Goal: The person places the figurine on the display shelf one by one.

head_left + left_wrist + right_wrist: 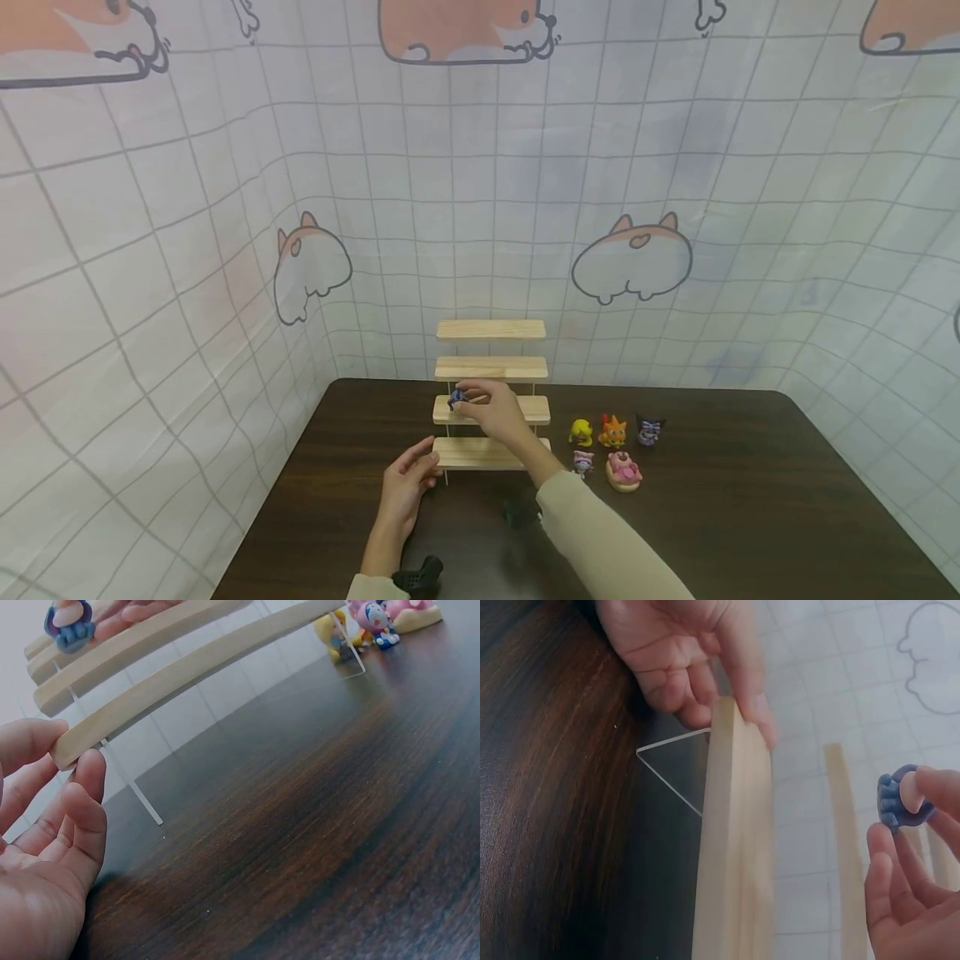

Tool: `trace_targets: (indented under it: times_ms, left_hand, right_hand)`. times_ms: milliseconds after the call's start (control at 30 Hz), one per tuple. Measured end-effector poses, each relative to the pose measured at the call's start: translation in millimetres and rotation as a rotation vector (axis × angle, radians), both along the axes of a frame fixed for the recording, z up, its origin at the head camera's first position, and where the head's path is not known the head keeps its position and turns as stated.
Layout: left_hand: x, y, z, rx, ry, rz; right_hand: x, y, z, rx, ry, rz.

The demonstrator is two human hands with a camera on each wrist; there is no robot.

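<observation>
A small blue figurine (456,399) is pinched between the thumb and fingers of my right hand (495,410), over the left part of the second step from the bottom. The right wrist view shows the figurine (902,798) with a pale front, its rounded blue feet turned toward the boards. My left hand (405,487) grips the left end of the lowest board of a four-step wooden display stand (480,452). In the left wrist view, thumb and fingers lie on either side of that board end (71,750). Thin clear supports (135,784) carry the boards.
Right of the stand are a yellow figurine (581,432), an orange one (612,431), a dark-eared purple one (650,430), a small pink-and-white one (582,462) and a pink one in a tan base (624,472). A patterned cloth (480,217) hangs behind the dark table (735,500).
</observation>
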State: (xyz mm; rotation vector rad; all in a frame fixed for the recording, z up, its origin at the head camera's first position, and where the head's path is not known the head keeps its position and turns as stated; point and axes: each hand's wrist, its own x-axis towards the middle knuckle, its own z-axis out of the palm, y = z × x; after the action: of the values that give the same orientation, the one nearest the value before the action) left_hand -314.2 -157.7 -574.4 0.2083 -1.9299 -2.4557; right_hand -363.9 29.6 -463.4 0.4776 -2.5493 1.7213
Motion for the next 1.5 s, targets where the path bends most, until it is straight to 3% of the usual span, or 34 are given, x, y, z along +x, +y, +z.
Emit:
trace_targets:
  times_ms: [300, 1500]
  left_hand:
    - [0.1, 1.1, 2.6, -0.005, 0.002, 0.009]
    - [1.2, 0.5, -0.3, -0.001, 0.019, 0.002]
  right_hand:
    - [-6.6, -5.4, -6.0, 0.011, 0.015, -0.023]
    - [-6.9, -16.5, -10.9, 0.089, 0.05, -0.083]
